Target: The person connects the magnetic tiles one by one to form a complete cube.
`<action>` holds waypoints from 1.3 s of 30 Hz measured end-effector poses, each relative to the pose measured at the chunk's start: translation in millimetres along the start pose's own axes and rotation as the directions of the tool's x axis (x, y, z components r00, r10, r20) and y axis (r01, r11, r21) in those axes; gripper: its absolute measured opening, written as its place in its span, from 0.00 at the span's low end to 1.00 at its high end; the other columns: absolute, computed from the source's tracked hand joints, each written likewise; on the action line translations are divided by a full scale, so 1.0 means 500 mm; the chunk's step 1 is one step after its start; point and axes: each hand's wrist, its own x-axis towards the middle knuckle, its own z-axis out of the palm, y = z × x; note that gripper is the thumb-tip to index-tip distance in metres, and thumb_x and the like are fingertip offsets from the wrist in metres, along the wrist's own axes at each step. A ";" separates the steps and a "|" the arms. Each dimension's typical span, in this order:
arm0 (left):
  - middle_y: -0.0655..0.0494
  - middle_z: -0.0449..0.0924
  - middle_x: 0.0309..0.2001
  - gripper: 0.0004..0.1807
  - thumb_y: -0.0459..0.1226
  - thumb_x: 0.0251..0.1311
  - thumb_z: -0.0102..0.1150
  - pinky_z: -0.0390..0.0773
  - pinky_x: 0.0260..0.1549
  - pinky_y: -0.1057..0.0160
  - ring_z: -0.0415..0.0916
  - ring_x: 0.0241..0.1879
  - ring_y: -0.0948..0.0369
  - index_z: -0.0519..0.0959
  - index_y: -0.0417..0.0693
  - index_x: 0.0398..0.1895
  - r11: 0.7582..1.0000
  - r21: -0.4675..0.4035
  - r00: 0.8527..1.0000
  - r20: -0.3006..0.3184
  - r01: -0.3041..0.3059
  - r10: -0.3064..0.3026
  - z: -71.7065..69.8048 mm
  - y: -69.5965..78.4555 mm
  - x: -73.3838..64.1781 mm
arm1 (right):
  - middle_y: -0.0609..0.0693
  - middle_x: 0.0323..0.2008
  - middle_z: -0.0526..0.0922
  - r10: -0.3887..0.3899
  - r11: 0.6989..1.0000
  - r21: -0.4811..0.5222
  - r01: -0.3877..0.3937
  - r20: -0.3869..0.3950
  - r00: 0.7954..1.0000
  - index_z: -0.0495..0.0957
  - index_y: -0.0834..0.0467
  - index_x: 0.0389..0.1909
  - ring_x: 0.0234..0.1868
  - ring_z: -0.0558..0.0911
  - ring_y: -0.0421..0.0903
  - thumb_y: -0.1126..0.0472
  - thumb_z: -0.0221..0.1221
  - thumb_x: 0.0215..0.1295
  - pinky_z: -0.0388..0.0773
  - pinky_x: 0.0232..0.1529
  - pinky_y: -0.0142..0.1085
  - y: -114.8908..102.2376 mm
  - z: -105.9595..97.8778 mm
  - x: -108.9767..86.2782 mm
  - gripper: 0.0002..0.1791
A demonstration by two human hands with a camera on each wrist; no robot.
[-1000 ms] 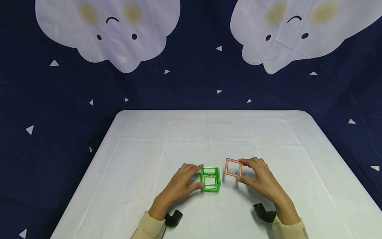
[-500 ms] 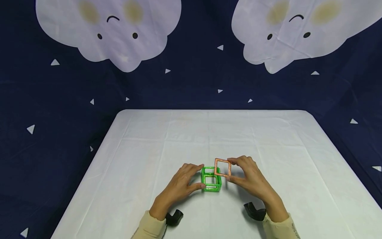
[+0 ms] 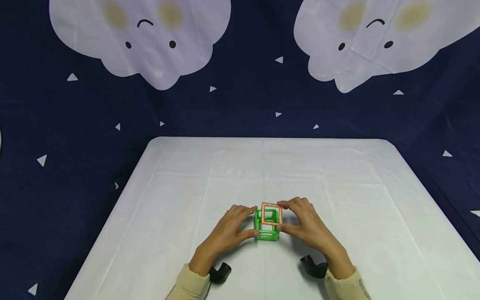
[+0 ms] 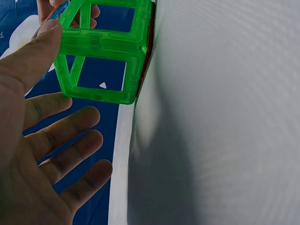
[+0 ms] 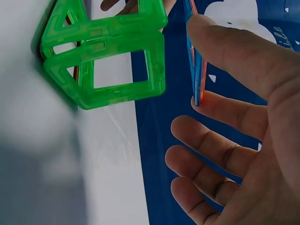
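A cube of green see-through magnetic tiles [image 3: 267,238] stands on the table, its top side open. My left hand [image 3: 226,227] grips it at the left by thumb and index finger; the other fingers stay apart from it in the left wrist view. A dark red edge [image 4: 149,56] shows along the cube's underside. Pinched by thumb and index finger of my right hand [image 3: 305,223], a square orange magnetic tile [image 3: 263,214] overlaps the cube's top in the head view. In the right wrist view this tile appears edge-on, blue along one face, with a gap between it and the cube.
A white cloth covers the table [image 3: 210,175]. Black curved camera mounts [image 3: 220,273] sit at both wrists, close over the cloth. Behind the table hangs a dark blue curtain [image 3: 240,100] with white clouds and triangles.
My right hand has carried the orange tile leftward, from beside the green cube to over its top. The left hand and the cube have hardly moved.
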 end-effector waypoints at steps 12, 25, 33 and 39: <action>0.56 0.78 0.49 0.38 0.53 0.51 0.63 0.72 0.52 0.58 0.70 0.51 0.63 0.68 0.52 0.65 1.000 -0.010 1.000 -0.008 -0.006 0.006 0.000 0.001 0.001 | 0.45 0.40 0.78 0.013 1.000 -0.014 -0.013 0.032 0.999 0.76 0.49 0.54 0.42 0.67 0.37 0.49 0.72 0.45 0.65 0.46 0.39 -0.008 0.009 0.003 0.32; 0.56 0.78 0.49 0.37 0.53 0.51 0.63 0.72 0.52 0.58 0.70 0.51 0.63 0.68 0.52 0.65 1.000 -0.012 1.000 -0.007 -0.008 0.008 -0.001 0.003 0.000 | 0.45 0.41 0.78 -0.007 0.999 -0.038 0.009 0.044 0.999 0.76 0.50 0.54 0.41 0.66 0.37 0.52 0.73 0.44 0.64 0.45 0.38 -0.010 0.014 0.002 0.32; 0.55 0.78 0.50 0.36 0.53 0.52 0.63 0.71 0.53 0.57 0.70 0.53 0.62 0.68 0.50 0.64 1.000 -0.012 1.000 -0.003 -0.004 0.004 -0.002 0.004 0.000 | 0.45 0.40 0.78 0.004 0.999 -0.043 -0.001 0.070 0.998 0.77 0.51 0.53 0.42 0.67 0.38 0.50 0.72 0.44 0.65 0.46 0.40 -0.008 0.017 0.001 0.31; 0.55 0.78 0.51 0.36 0.53 0.52 0.62 0.71 0.53 0.56 0.70 0.53 0.61 0.69 0.50 0.64 1.000 -0.021 1.000 0.000 0.003 -0.003 -0.003 0.006 0.000 | 0.45 0.41 0.78 0.015 0.999 -0.031 -0.012 0.080 0.997 0.77 0.51 0.52 0.43 0.68 0.38 0.48 0.71 0.46 0.66 0.47 0.41 -0.006 0.018 0.001 0.30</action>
